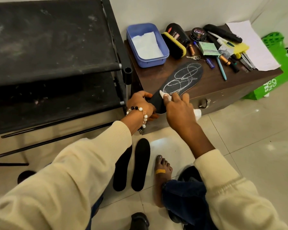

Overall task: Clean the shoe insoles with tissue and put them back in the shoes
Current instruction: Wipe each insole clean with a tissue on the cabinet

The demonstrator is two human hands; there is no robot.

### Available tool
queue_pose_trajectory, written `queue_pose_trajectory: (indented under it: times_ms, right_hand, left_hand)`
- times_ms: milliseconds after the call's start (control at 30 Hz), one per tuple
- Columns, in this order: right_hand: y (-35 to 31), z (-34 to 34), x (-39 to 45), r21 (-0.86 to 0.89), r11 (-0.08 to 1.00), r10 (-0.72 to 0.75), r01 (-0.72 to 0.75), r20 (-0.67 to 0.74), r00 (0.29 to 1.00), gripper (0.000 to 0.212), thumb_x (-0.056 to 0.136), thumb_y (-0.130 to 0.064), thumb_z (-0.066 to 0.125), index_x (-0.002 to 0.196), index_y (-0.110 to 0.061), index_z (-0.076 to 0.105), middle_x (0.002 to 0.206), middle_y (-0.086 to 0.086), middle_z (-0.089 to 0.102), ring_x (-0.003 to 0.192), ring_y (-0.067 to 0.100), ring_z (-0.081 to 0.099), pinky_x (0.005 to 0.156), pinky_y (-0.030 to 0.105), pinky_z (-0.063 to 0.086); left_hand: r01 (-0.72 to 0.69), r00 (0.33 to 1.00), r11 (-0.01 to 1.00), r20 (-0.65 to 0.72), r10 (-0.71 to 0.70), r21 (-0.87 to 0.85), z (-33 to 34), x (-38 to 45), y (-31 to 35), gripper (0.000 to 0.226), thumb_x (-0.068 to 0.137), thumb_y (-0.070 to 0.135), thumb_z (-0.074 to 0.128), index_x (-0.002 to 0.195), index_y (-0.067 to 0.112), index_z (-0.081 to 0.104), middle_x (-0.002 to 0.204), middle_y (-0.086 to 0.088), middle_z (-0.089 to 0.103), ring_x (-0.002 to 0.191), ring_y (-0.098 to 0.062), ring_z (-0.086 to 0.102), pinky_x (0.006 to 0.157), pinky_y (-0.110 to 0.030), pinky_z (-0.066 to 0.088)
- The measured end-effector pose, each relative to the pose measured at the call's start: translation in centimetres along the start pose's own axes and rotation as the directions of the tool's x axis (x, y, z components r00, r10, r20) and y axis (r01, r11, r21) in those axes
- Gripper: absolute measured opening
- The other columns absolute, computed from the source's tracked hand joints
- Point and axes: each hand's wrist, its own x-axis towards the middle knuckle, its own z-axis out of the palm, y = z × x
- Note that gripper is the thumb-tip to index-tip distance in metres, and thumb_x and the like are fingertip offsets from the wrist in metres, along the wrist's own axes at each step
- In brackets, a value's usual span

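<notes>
The left hand (140,103) holds the insole (181,80) on the counter (214,83), the right hand (179,110) rubs tissue (165,95) at its 7 o'clock end, chalk scribbles remain, and two insoles (140,165) wait on the floor.

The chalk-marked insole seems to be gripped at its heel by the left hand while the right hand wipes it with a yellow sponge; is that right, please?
Not quite. In the head view the right hand wipes the insole with white tissue, not a yellow sponge. The left hand does grip its heel end.
</notes>
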Motion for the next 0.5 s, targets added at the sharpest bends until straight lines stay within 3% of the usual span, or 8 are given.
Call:
queue_pose_trajectory:
  times_ms: [100, 200, 300, 367, 500]
  right_hand:
    - [-1.3, 0.3, -0.2, 0.0, 0.996, -0.086, 0.086, -0.021, 0.996, 0.045, 0.101, -0.018, 0.031, 0.146, -0.016, 0.031, 0.135, 0.01, 0.039, 0.122, 0.033, 0.032, 0.091, 0.039, 0.039]
    - [0.3, 0.1, 0.9, -0.01, 1.0, -0.025, 0.025, -0.025, 0.999, 0.051, 0.1, -0.018, 0.034, 0.15, -0.023, 0.023, 0.134, 0.011, 0.039, 0.121, 0.033, 0.033, 0.09, 0.039, 0.039]
    - [0.0, 0.0, 1.0, -0.007, 1.0, 0.022, -0.022, -0.015, 1.0, 0.053, 0.1, -0.018, 0.037, 0.15, -0.019, 0.022, 0.136, 0.012, 0.04, 0.123, 0.034, 0.033, 0.092, 0.041, 0.04]
    - [-1.4, 0.1, 0.6, 0.03, 0.999, -0.026, 0.027, -0.016, 1.0, 0.05, 0.1, -0.019, 0.036, 0.149, -0.016, 0.025, 0.136, 0.011, 0.04, 0.124, 0.033, 0.033, 0.095, 0.041, 0.039]
    - [-1.0, 0.2, 1.2, 0.02, 0.997, -0.069, 0.069, -0.035, 0.997, 0.052, 0.101, -0.021, 0.036, 0.15, -0.028, 0.023, 0.134, 0.011, 0.039, 0.122, 0.034, 0.033, 0.093, 0.042, 0.039]
  left_hand:
    - [0.004, 1.0, 1.0, -0.02, -0.004, 0.01, 0.2, 0.0, 0.1, 0.036, 0.081, 0.0, 0.071, 0.108, 0.021, 0.059, 0.094, -0.015, 0.066, 0.061, -0.028, 0.07, 0.048, -0.033, 0.058]
    - [0.055, 0.998, 0.996, -0.04, -0.058, -0.066, 0.1, 0.3, 0.0, 0.03, 0.086, -0.003, 0.063, 0.106, 0.019, 0.061, 0.095, -0.018, 0.065, 0.051, -0.026, 0.068, 0.042, -0.029, 0.055]
    - [0.017, 1.0, 1.0, 0.001, -0.017, -0.008, 0.1, 0.4, -0.2, 0.042, 0.082, -0.007, 0.066, 0.116, 0.017, 0.059, 0.098, -0.017, 0.065, 0.061, -0.029, 0.07, 0.053, -0.039, 0.06]
    - [-0.006, 1.0, 1.0, -0.005, 0.006, 0.014, 0.0, 0.4, -0.3, 0.048, 0.078, -0.005, 0.072, 0.116, 0.02, 0.059, 0.105, -0.016, 0.063, 0.07, -0.031, 0.071, 0.052, -0.038, 0.06]
    - [0.0, 1.0, 1.0, 0.004, 0.0, -0.017, -0.1, 0.6, -0.4, 0.045, 0.081, -0.004, 0.069, 0.119, 0.018, 0.058, 0.099, -0.014, 0.064, 0.071, -0.032, 0.071, 0.057, -0.042, 0.06]
